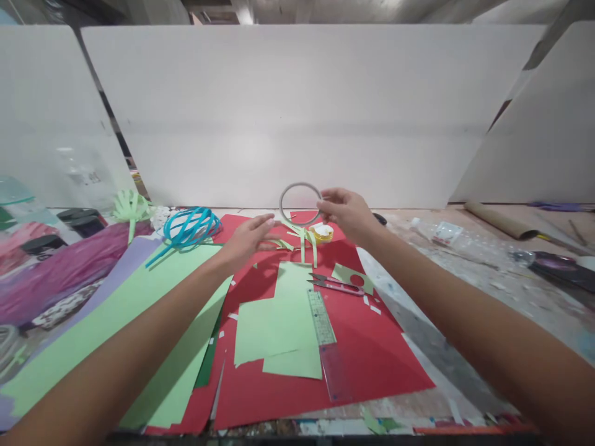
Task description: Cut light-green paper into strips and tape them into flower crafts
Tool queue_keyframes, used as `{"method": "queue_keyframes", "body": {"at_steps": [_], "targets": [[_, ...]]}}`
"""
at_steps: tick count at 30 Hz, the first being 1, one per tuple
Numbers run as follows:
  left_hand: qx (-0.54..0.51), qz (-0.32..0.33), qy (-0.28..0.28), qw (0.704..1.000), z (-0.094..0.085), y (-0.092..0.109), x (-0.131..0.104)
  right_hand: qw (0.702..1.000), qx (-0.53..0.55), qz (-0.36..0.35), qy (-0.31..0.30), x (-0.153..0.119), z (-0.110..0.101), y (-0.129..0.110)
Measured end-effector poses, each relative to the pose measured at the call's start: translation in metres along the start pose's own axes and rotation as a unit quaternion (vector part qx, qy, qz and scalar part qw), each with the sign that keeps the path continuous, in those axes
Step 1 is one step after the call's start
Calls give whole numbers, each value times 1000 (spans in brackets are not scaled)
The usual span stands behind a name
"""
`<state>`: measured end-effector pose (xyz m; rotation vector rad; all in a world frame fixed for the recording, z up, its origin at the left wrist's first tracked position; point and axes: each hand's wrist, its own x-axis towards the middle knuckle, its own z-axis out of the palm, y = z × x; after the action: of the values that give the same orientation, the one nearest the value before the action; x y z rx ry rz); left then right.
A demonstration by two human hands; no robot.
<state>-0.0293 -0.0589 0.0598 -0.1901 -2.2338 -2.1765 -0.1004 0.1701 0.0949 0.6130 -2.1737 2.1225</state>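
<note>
A thin grey ring (301,184) is held upright above the work surface, pinched at its right side by the fingers of my right hand (346,209). My left hand (251,238) hovers to the left of it with fingers stretched out and nothing in them. Beneath the ring lie light green paper strips (303,244) and a roll of yellow tape (321,233). Nearer to me, light green paper pieces (274,325) rest on red sheets (381,353). Beside them are a clear ruler (322,319) and small thread snips (337,284).
On the left are a blue paper-strip shape (193,228), a green paper shape (131,207), large green sheets (116,316) and a magenta plastic bag (69,266). To the right lie a plastic bottle (465,240) and a cardboard tube (499,221). White boards (297,111) stand behind.
</note>
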Motion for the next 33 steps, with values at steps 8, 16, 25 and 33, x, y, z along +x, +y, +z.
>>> {"method": "queue_keyframes", "body": {"at_steps": [8,16,25,33], "targets": [[114,-9,-106,988,13,-9,-27,987,77,122,-64,-75,-2,15],[494,75,94,861,-24,-22,54,996,-9,81,26,-14,-60,15],[561,-17,101,821,-25,-56,122,882,-454,57,-109,36,-45,38],[505,68,146,848,-19,-38,115,831,-540,15,-135,42,-39,59]]}}
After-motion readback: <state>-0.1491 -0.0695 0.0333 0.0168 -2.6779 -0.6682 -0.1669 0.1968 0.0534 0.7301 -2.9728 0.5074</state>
